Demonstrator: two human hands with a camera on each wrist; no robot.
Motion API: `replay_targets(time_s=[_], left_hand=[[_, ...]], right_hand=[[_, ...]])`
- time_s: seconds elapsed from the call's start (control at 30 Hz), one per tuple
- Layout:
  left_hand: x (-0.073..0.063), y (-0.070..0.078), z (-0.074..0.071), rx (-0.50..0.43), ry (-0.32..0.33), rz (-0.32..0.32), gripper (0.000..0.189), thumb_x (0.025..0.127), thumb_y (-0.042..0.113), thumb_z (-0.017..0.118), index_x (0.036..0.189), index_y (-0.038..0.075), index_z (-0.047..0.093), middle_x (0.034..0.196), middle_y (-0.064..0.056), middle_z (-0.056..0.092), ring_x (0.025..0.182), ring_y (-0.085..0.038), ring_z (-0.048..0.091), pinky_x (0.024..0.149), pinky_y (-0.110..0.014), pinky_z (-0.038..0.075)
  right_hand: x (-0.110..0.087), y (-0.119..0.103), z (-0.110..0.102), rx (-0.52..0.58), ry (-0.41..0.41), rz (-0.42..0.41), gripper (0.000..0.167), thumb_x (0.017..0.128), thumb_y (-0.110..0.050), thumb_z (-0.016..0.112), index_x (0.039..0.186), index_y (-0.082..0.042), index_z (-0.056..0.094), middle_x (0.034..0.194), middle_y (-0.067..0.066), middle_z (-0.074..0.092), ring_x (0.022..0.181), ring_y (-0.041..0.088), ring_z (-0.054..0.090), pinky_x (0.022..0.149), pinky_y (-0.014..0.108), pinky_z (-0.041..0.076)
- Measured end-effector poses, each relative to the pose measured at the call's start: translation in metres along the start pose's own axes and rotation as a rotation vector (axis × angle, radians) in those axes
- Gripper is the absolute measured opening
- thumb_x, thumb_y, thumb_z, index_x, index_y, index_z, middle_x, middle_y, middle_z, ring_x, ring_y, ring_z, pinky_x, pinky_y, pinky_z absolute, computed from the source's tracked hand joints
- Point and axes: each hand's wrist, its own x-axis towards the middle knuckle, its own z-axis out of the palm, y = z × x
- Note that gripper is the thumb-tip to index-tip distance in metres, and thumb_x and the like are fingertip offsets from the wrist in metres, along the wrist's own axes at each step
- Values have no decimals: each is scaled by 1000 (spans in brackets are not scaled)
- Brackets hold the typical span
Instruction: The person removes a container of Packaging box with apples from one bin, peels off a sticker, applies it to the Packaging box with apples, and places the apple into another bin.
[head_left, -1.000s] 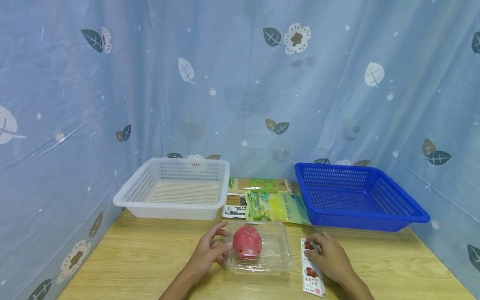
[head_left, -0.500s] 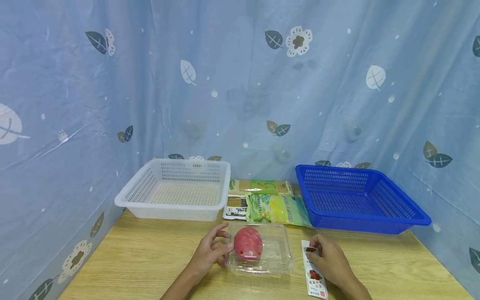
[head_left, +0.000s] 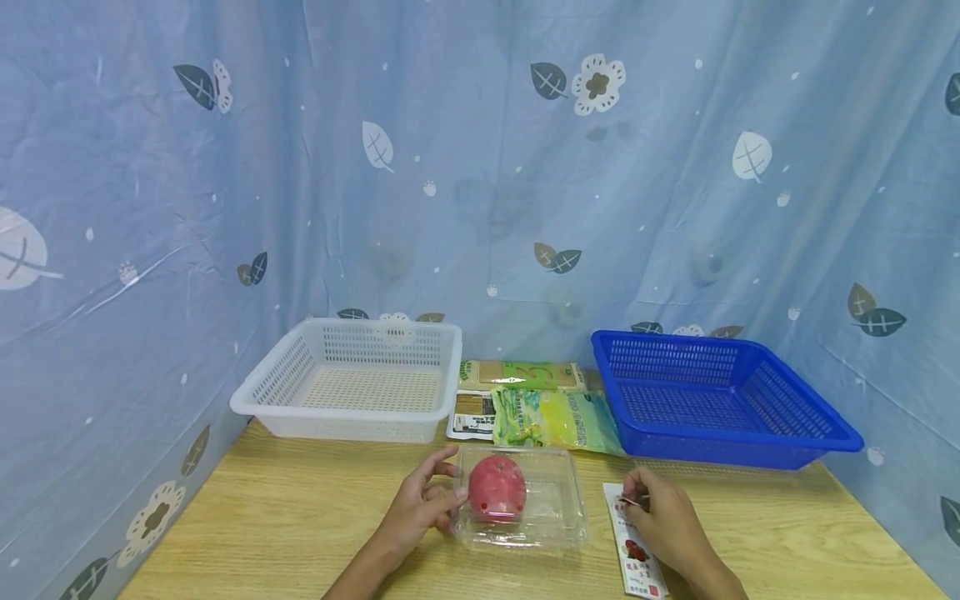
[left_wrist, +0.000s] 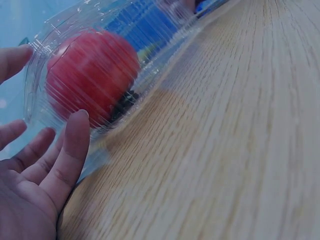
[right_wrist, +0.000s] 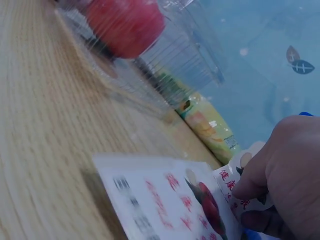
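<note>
The right grip [head_left: 667, 523] pinches the far end of the label strip [head_left: 634, 546] beside the clear box [head_left: 552, 500] on the worktop [head_left: 300, 500], seemingly light, limp paper best held by its edges, while the left grip [head_left: 420, 504], loosely spread, touches the likely slick, flimsy box

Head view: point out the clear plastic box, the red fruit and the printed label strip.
Clear plastic box [head_left: 553, 493], head view: its right half.
Red fruit [head_left: 497, 487], head view: its middle, seen through clear plastic.
Printed label strip [head_left: 634, 546], head view: its printed face, lower half.
</note>
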Motion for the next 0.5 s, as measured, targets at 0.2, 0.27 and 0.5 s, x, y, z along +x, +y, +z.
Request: replay_targets(time_s=[0.2, 0.27, 0.5], left_hand=[[-1, 1, 0, 2, -4, 22, 72, 94, 17, 70, 155, 5, 34, 131, -23, 45, 75, -10, 61, 60, -23, 57], [-2, 0, 0, 3, -4, 24, 72, 94, 17, 70, 155, 5, 34, 131, -23, 45, 75, -10, 61, 60, -24, 57], [-1, -1, 0, 15, 2, -1, 72, 93, 17, 70, 156, 8, 35, 131, -22, 45, 75, -10, 61, 61, -24, 57]], right_hand=[[0, 0, -4, -2, 16, -31, 32, 72, 10, 71, 87, -15, 58, 79, -6, 56, 73, 6, 50, 64, 23, 46], [0, 0, -4, 2, 19, -40, 33, 72, 11, 71, 87, -15, 58, 78, -7, 55, 73, 5, 49, 64, 23, 45], [-2, 0, -6, 61, 25, -50, 33, 72, 13, 67, 86, -14, 59, 76, -7, 54, 71, 5, 48, 62, 22, 44]])
